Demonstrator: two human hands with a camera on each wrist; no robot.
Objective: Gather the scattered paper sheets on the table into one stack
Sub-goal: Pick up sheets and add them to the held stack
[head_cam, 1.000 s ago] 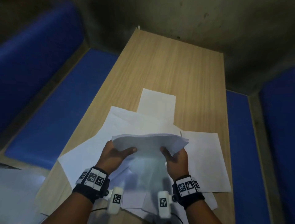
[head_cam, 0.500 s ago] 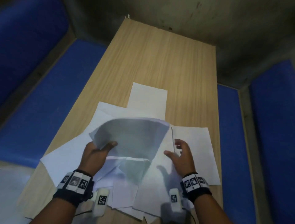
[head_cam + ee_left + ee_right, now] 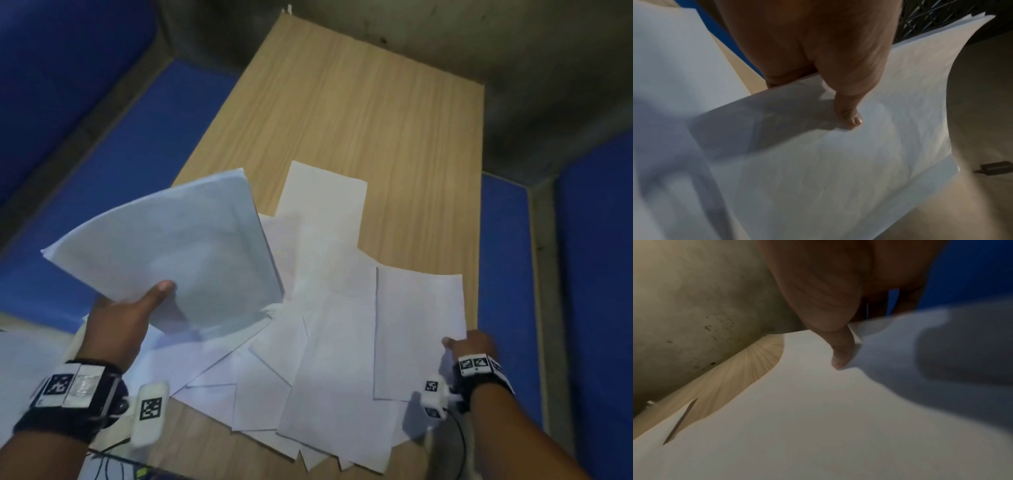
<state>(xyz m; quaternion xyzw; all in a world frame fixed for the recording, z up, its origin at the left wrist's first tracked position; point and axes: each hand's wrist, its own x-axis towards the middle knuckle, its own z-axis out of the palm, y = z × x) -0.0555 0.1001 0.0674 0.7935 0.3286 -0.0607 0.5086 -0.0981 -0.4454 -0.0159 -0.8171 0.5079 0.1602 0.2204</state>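
The left hand (image 3: pixel 116 325) is grasping a small stack of white sheets (image 3: pixel 171 253), thumb on top and fingers underneath, and is holding it lifted and tilted above the table's (image 3: pixel 359 102) left edge. In the left wrist view the thumb is pressing down on the top sheet while the stack is bowing upward at its far side.

The right hand (image 3: pixel 471 344) is pinching the right edge of a single sheet (image 3: pixel 419 329) lying near the table's right edge; the right wrist view is showing the thumb on top of that edge with the paper curling up beside it.

More loose sheets (image 3: pixel 308 342) are lying fanned and overlapping across the near half of the table, some hanging past its near edge, and 1 sheet (image 3: pixel 322 195) is sticking out farther toward the table's middle. Blue benches (image 3: pixel 102 154) are flanking the table on both sides.
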